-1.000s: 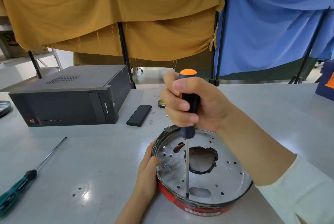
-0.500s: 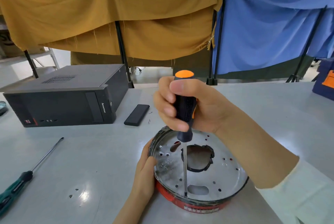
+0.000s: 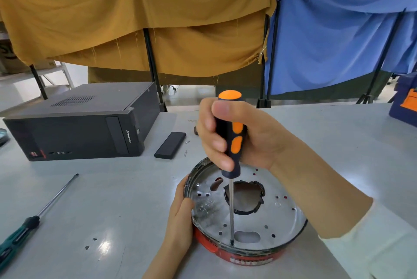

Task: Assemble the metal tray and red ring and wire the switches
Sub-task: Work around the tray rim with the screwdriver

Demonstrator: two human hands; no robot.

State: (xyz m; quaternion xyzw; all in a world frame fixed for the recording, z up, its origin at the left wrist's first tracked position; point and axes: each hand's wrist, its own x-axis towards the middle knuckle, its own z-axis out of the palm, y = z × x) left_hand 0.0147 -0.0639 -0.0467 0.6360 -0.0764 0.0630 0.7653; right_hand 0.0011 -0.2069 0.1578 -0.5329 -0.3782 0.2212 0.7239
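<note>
Right grip (image 3: pixel 237 139) clenches an upright screwdriver (image 3: pixel 230 143), tip in the metal tray (image 3: pixel 282 218); left grip (image 3: pixel 180 222) grasps its rim.

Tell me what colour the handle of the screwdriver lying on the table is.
Green and black, on the long-shafted screwdriver at the table's left edge, head view.

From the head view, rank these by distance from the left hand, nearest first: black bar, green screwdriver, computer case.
Measured from the left hand, which grips the tray's left rim:
1. Black bar, behind the hand, just left.
2. Computer case, far back left.
3. Green screwdriver, far left; its handle lies farthest out.
</note>
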